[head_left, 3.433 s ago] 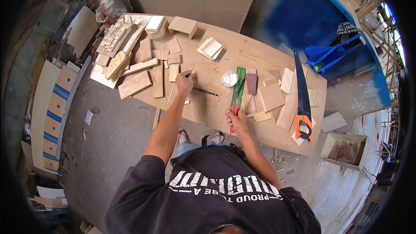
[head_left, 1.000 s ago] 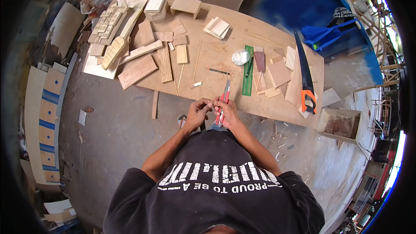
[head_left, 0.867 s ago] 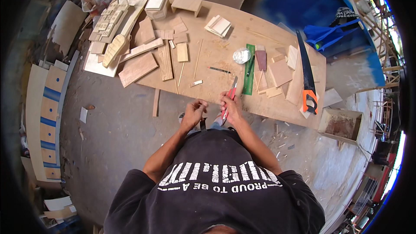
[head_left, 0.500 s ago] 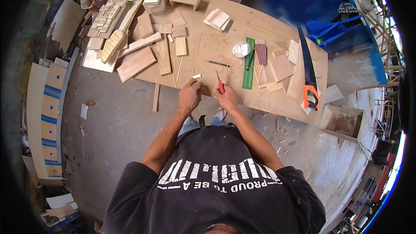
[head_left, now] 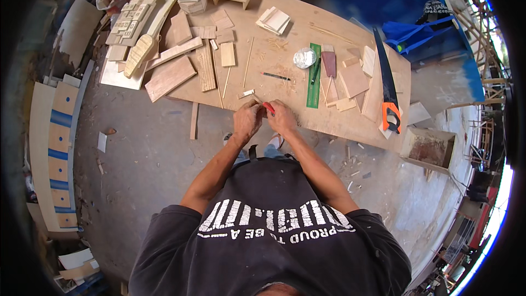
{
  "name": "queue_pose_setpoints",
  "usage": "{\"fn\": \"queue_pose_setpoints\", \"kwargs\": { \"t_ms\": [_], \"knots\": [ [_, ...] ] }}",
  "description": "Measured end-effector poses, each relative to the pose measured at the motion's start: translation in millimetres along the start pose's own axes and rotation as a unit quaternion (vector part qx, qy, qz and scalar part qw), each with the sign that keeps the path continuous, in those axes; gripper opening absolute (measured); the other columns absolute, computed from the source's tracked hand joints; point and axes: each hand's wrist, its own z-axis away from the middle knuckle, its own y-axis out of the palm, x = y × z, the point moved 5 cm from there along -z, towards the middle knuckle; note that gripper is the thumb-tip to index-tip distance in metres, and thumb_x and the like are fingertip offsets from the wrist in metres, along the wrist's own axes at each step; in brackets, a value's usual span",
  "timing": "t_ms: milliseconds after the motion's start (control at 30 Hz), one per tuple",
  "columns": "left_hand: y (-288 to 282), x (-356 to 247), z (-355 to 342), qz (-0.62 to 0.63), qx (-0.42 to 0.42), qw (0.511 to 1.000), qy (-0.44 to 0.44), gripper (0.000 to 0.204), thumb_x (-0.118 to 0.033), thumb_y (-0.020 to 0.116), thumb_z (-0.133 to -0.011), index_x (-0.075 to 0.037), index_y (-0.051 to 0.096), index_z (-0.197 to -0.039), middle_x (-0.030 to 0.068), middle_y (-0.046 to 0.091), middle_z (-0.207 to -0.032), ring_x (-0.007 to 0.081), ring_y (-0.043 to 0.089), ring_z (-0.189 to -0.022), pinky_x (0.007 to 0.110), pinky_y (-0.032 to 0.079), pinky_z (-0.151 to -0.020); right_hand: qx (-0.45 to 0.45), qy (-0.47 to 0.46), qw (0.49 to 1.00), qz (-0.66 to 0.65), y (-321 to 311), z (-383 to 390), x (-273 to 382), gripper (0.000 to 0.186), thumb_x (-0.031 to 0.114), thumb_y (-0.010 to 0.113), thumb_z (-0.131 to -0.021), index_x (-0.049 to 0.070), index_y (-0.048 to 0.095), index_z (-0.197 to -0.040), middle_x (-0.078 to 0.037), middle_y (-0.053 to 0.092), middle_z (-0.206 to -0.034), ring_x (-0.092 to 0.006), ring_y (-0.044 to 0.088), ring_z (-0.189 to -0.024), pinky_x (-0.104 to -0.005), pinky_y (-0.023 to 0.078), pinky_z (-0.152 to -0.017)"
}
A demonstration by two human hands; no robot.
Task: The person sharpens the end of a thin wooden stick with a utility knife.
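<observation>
My right hand (head_left: 280, 118) grips a red utility knife (head_left: 269, 108) at the table's front edge, its blade pointing up and leftward. Beside it, my left hand (head_left: 247, 118) has its fingers closed at the knife's tip; whatever they hold is too small to make out. A small pale wood offcut (head_left: 245, 93) lies just beyond them. Farther in are a pencil (head_left: 274, 76), a green ruler (head_left: 312, 98) with a dark pen on it, and a shiny silvery round container (head_left: 304, 58).
The plywood table (head_left: 345, 22) bears wood blocks (head_left: 170, 78), a carved wooden model (head_left: 134, 22) at left and a handsaw (head_left: 391, 115) with orange handle at right. A blue bag (head_left: 405, 33) is beyond. An open box (head_left: 430, 148) sits right; a striped panel (head_left: 60, 148) stands left.
Both hands have risen from near my body to the table's front edge and drawn close together. Earlier, my left hand was farther in at a thin stick and the knife lay over the ruler.
</observation>
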Motion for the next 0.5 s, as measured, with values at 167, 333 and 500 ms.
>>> {"fn": "queue_pose_setpoints", "kwargs": {
  "t_ms": [167, 333, 500],
  "knots": [
    [-0.7, -0.1, -0.4, -0.001, -0.006, 1.000, 0.009, 0.015, -0.017, 0.068, -0.085, -0.013, 0.076, -0.097, 0.0074, 0.070, -0.092, 0.0304, 0.069, -0.083, 0.041, 0.055, -0.069, 0.014, -0.036, 0.999, -0.007, -8.2, -1.8, 7.9, 0.016, 0.009, 0.064, -0.083, 0.003, 0.066, -0.097, -0.019, 0.065, -0.094, -0.0414, 0.063, -0.091, -0.0475, 0.051, -0.078],
    [-2.9, -4.0, -1.3, -0.002, 0.003, 1.000, 0.023, 0.016, -0.016, 0.067, -0.084, -0.013, 0.076, -0.098, 0.0071, 0.070, -0.092, 0.0306, 0.069, -0.083, 0.042, 0.055, -0.068, -0.014, -0.064, 0.998, -0.023, -7.8, 0.0, 1.2, 0.015, 0.010, 0.065, -0.082, 0.004, 0.068, -0.096, -0.017, 0.065, -0.093, -0.0396, 0.063, -0.088, -0.0470, 0.051, -0.077],
    [-6.9, 8.1, -0.1, -0.049, -0.023, 0.998, 0.011, 0.014, -0.015, 0.068, -0.084, -0.014, 0.076, -0.096, 0.0076, 0.068, -0.094, 0.0315, 0.068, -0.081, 0.043, 0.054, -0.067, -0.029, 0.004, 0.999, -0.024, -6.9, 0.7, 5.2, 0.015, 0.013, 0.067, -0.081, 0.006, 0.069, -0.094, -0.016, 0.067, -0.093, -0.0384, 0.065, -0.087, -0.0469, 0.052, -0.076]
  ]
}}
